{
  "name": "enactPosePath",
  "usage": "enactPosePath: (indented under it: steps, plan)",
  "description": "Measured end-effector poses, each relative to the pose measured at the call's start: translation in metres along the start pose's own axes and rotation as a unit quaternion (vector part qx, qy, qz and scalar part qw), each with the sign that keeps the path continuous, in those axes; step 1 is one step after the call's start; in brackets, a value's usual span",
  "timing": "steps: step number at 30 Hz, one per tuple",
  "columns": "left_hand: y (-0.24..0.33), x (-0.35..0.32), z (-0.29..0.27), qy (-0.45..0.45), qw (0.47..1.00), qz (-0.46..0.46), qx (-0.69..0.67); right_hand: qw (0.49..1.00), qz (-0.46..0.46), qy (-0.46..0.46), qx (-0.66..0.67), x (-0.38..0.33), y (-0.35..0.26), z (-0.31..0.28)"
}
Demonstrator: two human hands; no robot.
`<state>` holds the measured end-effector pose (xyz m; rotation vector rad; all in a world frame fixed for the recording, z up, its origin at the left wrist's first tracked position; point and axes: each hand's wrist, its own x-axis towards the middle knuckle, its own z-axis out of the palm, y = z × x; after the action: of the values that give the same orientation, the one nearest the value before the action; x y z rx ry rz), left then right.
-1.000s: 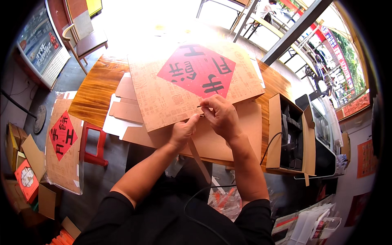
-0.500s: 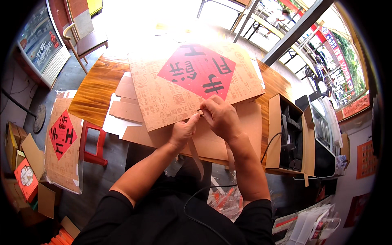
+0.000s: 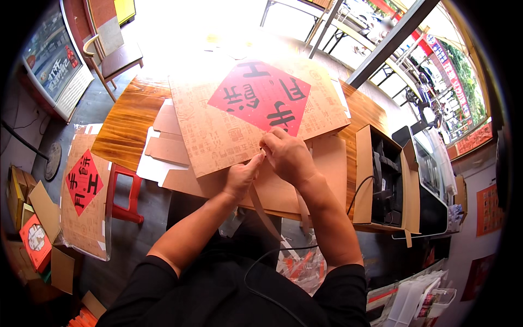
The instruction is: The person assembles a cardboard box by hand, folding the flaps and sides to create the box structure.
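A large flat brown cardboard sheet (image 3: 223, 131) with a red diamond panel bearing black characters lies on the wooden table (image 3: 122, 122). My left hand (image 3: 241, 175) and my right hand (image 3: 286, 155) meet at its near edge. Both pinch a thin brown strip (image 3: 264, 210) that hangs down from that edge toward my lap. Plain cardboard sheets (image 3: 329, 158) lie beneath the printed one.
An open carton (image 3: 381, 180) with dark contents stands on the table's right end. Smaller cardboard pieces (image 3: 163, 147) lie to the left. A red stool (image 3: 124, 193), a matching printed sheet (image 3: 84, 191) and boxes sit on the floor left. A wooden chair (image 3: 111, 54) stands behind.
My hands have stayed at the sheet's near edge, shifting only slightly; the strip hangs a little further down.
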<state>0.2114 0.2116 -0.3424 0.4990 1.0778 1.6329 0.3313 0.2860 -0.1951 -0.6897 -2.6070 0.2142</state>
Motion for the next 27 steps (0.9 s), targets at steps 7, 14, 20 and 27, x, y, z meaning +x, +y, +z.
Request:
enactPosePath:
  steps: [7,14,20,27]
  plan:
    - [0.004,-0.001,-0.003,0.003,1.0,-0.001,0.015,0.998,0.007,0.015,0.064,-0.005,0.005,0.01]
    - [-0.006,0.005,-0.012,-0.026,0.999,0.01,0.04,0.986,0.042,0.096,0.13,-0.01,0.006,0.016]
    - [-0.007,0.006,-0.004,-0.013,1.0,0.019,0.021,0.979,0.061,0.075,0.177,-0.017,0.004,0.009]
    - [-0.019,0.011,-0.011,-0.03,0.999,0.022,0.029,0.989,0.061,0.078,0.114,-0.024,-0.006,0.0]
